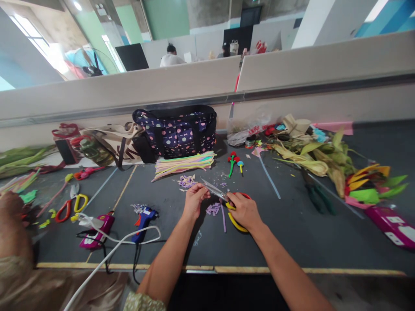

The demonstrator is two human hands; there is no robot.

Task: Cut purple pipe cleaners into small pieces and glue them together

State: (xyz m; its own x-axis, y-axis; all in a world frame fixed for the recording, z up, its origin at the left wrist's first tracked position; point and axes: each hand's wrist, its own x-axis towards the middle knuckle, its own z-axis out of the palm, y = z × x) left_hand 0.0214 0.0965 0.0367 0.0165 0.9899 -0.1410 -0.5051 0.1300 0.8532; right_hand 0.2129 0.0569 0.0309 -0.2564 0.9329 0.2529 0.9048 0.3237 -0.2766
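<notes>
My right hand (244, 211) is closed around the scissors (238, 222), with their red and yellow handles in its grip. The metal blades point up and left, toward my left hand (194, 199). That hand's fingers are pinched together beside the blades; whatever is between them is too small to make out. Below the blades lies a small heap of cut purple pieces (213, 209), with a longer purple strip (224, 219) next to it. Another pile of pale purple bits (186, 181) sits just beyond my left hand. Behind it rests a bundle of pastel fuzzy stems (184, 165).
A blue glue gun (145, 222), a magenta device (97, 231) and a white cable (116, 246) lie left. Another person's hand (11, 207) is at far left, near spare scissors (71, 203). Dark pliers (317, 192) and dried husks (313, 162) lie right. A patterned bag (180, 134) stands behind.
</notes>
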